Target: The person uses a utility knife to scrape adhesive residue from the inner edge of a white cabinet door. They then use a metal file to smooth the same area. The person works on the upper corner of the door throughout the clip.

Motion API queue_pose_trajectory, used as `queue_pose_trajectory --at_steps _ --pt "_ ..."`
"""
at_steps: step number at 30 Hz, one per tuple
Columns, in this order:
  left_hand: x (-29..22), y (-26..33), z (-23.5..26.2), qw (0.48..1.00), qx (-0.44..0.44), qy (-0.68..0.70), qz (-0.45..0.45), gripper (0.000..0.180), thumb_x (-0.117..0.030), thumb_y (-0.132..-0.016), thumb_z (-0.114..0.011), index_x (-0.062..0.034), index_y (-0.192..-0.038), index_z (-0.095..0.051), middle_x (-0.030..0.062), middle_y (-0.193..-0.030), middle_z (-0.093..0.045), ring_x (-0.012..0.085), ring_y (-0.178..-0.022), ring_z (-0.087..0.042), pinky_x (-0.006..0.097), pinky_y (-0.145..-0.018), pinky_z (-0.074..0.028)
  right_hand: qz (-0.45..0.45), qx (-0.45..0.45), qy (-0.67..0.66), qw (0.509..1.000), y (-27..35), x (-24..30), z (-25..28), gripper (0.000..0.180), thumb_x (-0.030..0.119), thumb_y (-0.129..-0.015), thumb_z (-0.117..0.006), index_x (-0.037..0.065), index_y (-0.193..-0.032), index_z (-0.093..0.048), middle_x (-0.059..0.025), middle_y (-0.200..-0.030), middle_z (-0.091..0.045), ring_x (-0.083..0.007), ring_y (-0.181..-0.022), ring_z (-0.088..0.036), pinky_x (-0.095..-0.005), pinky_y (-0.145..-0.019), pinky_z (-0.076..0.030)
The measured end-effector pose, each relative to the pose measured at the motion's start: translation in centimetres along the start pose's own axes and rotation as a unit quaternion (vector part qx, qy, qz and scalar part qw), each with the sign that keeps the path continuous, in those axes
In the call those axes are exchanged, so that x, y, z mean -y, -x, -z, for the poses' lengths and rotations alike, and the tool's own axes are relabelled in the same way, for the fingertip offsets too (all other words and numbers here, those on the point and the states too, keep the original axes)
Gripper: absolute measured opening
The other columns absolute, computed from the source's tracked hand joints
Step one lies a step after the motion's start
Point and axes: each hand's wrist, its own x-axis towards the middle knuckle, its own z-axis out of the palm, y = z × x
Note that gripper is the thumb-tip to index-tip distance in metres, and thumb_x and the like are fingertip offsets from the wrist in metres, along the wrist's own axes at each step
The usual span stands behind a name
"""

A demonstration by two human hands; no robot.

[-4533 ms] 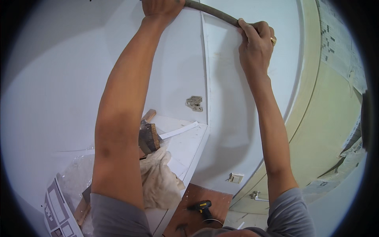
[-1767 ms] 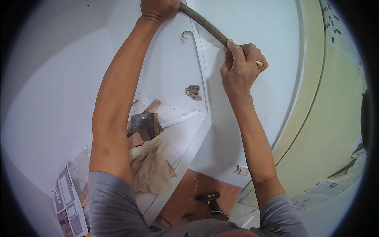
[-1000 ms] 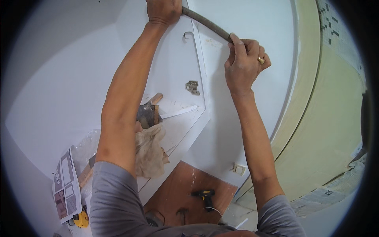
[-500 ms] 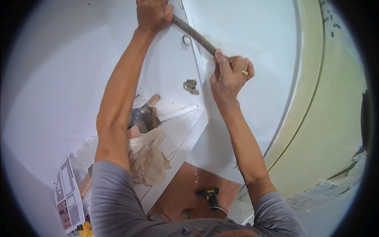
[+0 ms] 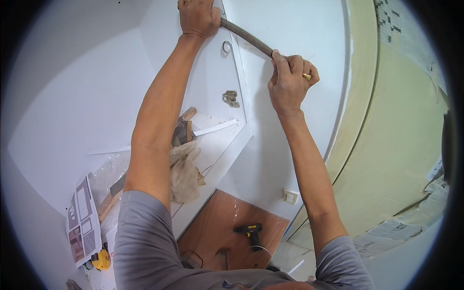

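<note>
My left hand [image 5: 199, 18], at the top of the view, is closed round one end of a long, narrow, grey-brown file [image 5: 246, 36]. My right hand [image 5: 292, 82] pinches its other end between thumb and fingers; a gold-coloured ring shows on that hand. The file slants down to the right across the front edge of a white cabinet panel [image 5: 238, 63]. A curled pale strip [image 5: 226, 47] hangs at this edge, below my left hand. Lower on the panel's inner face sits a metal hinge [image 5: 230, 98].
On the white cabinet surface lie a beige cloth [image 5: 183, 176], a wooden-handled tool [image 5: 186, 123] and a white strip [image 5: 216, 127]. A tape measure [image 5: 101, 259] is by a printed sheet [image 5: 83, 220]. A cordless drill [image 5: 250, 234] rests on a brown board [image 5: 217, 208]. A wall switch [image 5: 290, 196] is at right.
Both hands and the file appear farther right and slightly higher in the picture. The view itself has shifted too, bringing the wall switch into sight. The grip on the file is unchanged.
</note>
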Motion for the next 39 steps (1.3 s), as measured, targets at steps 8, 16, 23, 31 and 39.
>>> queue_pose_trajectory --at_steps 8,16,23,31,39 --pt "0.0 1.6 0.0 0.999 -0.019 -0.018 -0.024 0.013 -0.013 -0.068 -0.057 -0.0054 -0.077 -0.051 0.0196 -0.080 -0.052 0.0407 -0.080 -0.051 0.055 -0.073 -0.036 -0.022 -0.007 -0.020 1.000 2.8 1.1 -0.6 0.034 -0.005 -0.077 -0.071 0.015 -0.105 -0.077 0.0029 -0.087 -0.057 -0.0172 -0.089 -0.053 -0.0414 -0.106 -0.032" --pt "1.0 2.1 0.3 0.998 0.028 -0.040 -0.042 0.014 -0.011 -0.064 -0.059 -0.0054 -0.074 -0.051 0.0193 -0.080 -0.052 0.0408 -0.080 -0.050 0.054 -0.073 -0.035 -0.049 -0.012 -0.054 0.997 5.2 3.0 -1.3 0.032 -0.005 -0.078 -0.073 0.013 -0.104 -0.078 0.0016 -0.082 -0.054 -0.0187 -0.085 -0.053 -0.0433 -0.108 -0.032" --pt "0.7 2.3 0.5 0.998 -0.008 0.063 -0.020 0.010 -0.017 -0.070 -0.055 -0.0105 -0.076 -0.051 0.0056 -0.076 -0.050 0.0278 -0.078 -0.052 0.044 -0.081 -0.037 -0.041 0.039 -0.097 0.994 2.8 1.5 0.3 0.027 0.001 -0.078 -0.076 0.014 -0.101 -0.076 0.0012 -0.087 -0.057 -0.0185 -0.089 -0.055 -0.0399 -0.093 -0.030" --pt "-2.7 4.3 0.6 0.994 0.055 -0.036 0.091 0.014 -0.015 -0.069 -0.054 -0.0044 -0.077 -0.049 0.0206 -0.084 -0.052 0.0401 -0.082 -0.050 0.054 -0.072 -0.034 0.017 0.034 -0.003 0.999 1.1 -2.1 2.1 0.032 -0.003 -0.076 -0.075 0.015 -0.102 -0.077 0.0025 -0.092 -0.061 -0.0176 -0.093 -0.055 -0.0389 -0.097 -0.030" --pt "-2.5 4.5 1.1 1.000 -0.014 0.012 -0.003 0.015 -0.013 -0.066 -0.055 -0.0063 -0.077 -0.047 0.0171 -0.082 -0.049 0.0393 -0.081 -0.048 0.053 -0.070 -0.032 0.002 0.044 -0.015 0.999 4.8 -0.4 1.8 0.033 -0.006 -0.075 -0.074 0.014 -0.101 -0.076 0.0034 -0.089 -0.059 -0.0166 -0.090 -0.052 -0.0375 -0.098 -0.030"
